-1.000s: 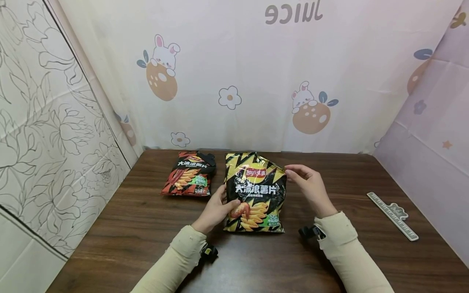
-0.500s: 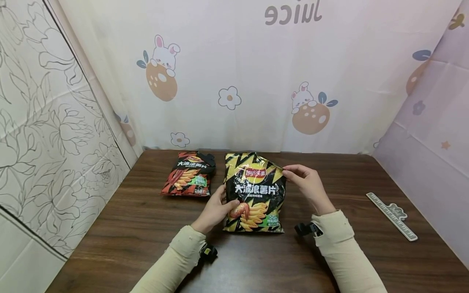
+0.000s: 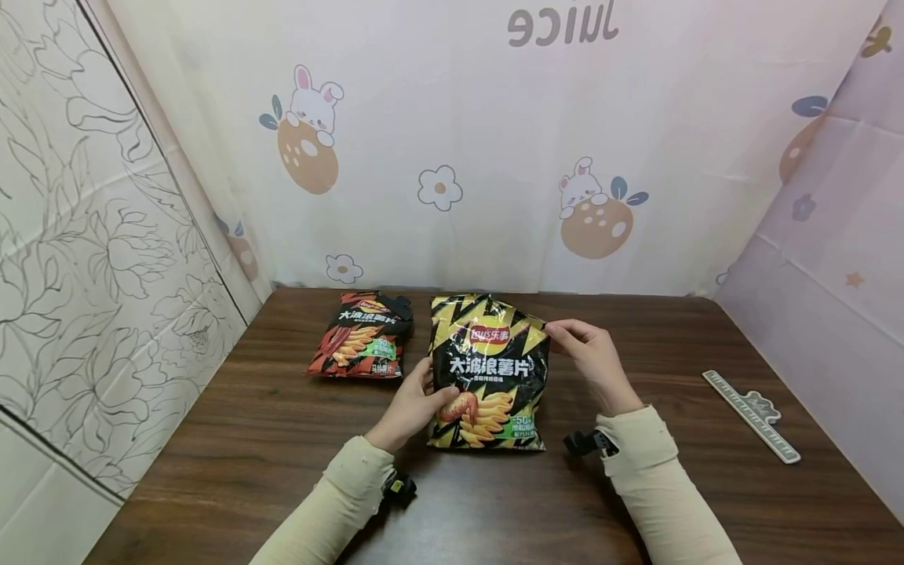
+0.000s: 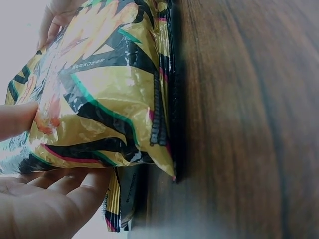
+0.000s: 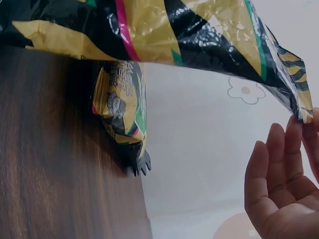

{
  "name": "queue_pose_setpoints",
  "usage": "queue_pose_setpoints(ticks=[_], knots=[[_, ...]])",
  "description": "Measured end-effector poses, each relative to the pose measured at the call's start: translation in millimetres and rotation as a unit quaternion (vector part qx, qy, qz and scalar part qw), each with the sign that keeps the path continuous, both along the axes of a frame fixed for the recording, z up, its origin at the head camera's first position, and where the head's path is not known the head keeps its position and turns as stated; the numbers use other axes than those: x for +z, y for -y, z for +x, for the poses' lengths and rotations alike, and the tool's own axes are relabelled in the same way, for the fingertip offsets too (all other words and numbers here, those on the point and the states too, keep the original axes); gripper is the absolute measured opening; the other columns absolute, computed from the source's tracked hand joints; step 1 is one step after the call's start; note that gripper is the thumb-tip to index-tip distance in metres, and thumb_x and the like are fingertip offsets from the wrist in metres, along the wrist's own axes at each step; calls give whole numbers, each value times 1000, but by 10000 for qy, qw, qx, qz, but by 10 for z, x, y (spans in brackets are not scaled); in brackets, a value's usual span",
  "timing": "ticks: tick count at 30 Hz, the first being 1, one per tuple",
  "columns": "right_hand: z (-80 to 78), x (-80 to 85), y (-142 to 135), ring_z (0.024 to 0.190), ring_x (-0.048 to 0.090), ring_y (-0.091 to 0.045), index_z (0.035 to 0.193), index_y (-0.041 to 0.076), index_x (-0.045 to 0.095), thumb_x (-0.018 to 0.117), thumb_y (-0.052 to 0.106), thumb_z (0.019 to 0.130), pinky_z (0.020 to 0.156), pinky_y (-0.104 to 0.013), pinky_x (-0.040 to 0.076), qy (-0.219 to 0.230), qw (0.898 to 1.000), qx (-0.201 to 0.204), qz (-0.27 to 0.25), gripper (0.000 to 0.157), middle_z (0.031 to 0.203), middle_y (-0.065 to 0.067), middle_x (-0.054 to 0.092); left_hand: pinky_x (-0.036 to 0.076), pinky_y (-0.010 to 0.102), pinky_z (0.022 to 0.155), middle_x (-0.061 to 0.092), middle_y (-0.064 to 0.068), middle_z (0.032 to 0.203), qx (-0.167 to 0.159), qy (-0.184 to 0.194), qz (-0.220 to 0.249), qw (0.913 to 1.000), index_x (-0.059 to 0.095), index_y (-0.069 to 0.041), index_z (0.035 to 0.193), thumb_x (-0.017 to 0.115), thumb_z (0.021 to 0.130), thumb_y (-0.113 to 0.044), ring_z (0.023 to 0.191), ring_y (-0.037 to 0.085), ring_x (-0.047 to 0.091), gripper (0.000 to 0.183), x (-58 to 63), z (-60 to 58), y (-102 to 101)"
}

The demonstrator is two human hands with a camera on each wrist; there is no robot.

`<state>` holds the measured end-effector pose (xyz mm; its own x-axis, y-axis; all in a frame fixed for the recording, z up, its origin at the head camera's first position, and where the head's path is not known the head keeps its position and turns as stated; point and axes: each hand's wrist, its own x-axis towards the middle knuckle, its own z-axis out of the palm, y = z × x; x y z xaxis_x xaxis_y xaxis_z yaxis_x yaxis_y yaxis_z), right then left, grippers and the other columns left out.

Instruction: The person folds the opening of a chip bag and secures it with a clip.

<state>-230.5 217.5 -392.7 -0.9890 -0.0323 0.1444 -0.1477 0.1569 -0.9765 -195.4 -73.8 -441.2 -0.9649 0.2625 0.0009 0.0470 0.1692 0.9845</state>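
A yellow-and-black bag of potato chips (image 3: 489, 369) is propped with its printed front toward me in the head view. My left hand (image 3: 406, 408) grips its lower left side, thumb over the front and fingers behind. At the bag's upper right corner, my right hand (image 3: 588, 357) pinches the top edge; the right wrist view shows the fingertips on that corner (image 5: 299, 82). Behind this bag, the right wrist view reveals another yellow-and-black packet (image 5: 119, 102) with a dark pronged piece (image 5: 142, 163) at its end, hidden in the head view.
A red-and-black chip bag (image 3: 360, 337) lies at the back left, a black clip (image 3: 395, 304) on its top corner. A pale ruler (image 3: 752, 416) with a shaped edge lies on the right of the dark wooden table (image 3: 494, 510). A printed curtain (image 3: 452, 118) hangs behind.
Both hands keep their hold on the bag. My right hand and forearm have shifted slightly left; the whole head view has drifted a little too.
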Motion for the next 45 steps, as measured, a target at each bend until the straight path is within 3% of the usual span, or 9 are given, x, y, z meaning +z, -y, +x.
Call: queue_pose_setpoints(ticks=[5,12,20,25,31,37,45], knots=[[8,8,37,86,65,-4,99,15,73,66,37,93,83,-25,54,272,9990,-175,-296,24,94,14,67,50,40,93,56,16,136,-5,21,15,10000,37,-11,148,67,94,-23,120,29,57,63,3,1,-1],[3,2,88,87,63,-7,88,24,72,67,37,92,84,-27,52,709,9921,-130,-1029,14,91,14,68,43,50,103,52,16,142,37,13,2,10000,38,-12,148,68,93,-26,130,31,50,65,10,15,9],[-3,-9,127,75,58,-7,83,24,73,66,31,94,74,-24,50,794,9844,-98,-1566,15,82,11,65,47,44,100,56,14,138,33,-33,170,9998,41,-10,146,68,93,-22,126,28,54,61,22,20,13],[-3,-13,135,70,53,-10,81,23,72,67,32,93,71,-25,47,894,9828,-105,-1614,16,74,9,60,50,40,95,54,17,139,252,-80,253,9993,43,-5,145,67,94,-19,123,32,56,58,49,24,15],[-10,-20,135,68,52,-8,81,22,71,67,33,93,70,-24,47,1021,9812,-147,-1631,17,73,8,58,49,45,100,47,19,146,609,-410,213,9971,41,-3,146,67,94,-19,127,37,53,60,139,28,39],[-16,-21,130,68,52,-7,82,22,72,66,33,93,71,-25,48,1014,9807,-138,-1667,17,74,9,59,50,44,97,52,18,140,787,-773,254,9936,43,-5,145,66,94,-14,121,35,56,56,210,6,86],[-12,-15,138,70,54,-7,82,24,72,66,32,94,71,-23,48,998,9799,-84,-1724,16,78,9,62,49,44,94,52,18,136,1039,-1478,184,9834,40,-8,146,66,93,-10,118,34,56,58,423,28,99]])
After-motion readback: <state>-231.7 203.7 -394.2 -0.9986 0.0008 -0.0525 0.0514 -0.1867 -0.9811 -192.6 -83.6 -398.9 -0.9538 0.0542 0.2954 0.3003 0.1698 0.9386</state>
